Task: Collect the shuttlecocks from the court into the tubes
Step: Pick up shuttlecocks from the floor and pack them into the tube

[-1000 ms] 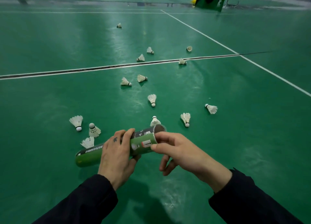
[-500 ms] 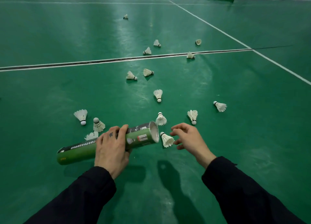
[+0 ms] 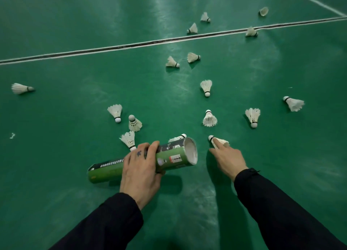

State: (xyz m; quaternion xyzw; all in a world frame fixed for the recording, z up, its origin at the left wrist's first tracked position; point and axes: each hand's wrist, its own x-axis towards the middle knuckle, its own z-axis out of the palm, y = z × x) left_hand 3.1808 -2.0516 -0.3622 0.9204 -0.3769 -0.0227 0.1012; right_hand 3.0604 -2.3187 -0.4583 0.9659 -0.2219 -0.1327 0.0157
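My left hand grips a green cardboard shuttlecock tube around its middle. It is held almost level just above the green court, with its open mouth facing right. My right hand is down at the floor to the right of the mouth. Its fingers are spread and the index finger lies across a white shuttlecock on the court. Another shuttlecock peeks out behind the tube's rim. Several more lie scattered ahead, the nearest being an upright one and one left of my left hand.
A white and black court line crosses the floor beyond the near shuttlecocks, and several more lie past it. One lone shuttlecock lies far left. A small white scrap sits on the floor at left.
I have leaned in closer to the floor. My right hand left the tube's mouth, reached down to the right and now touches the shuttlecock. The tube stays in my left hand.
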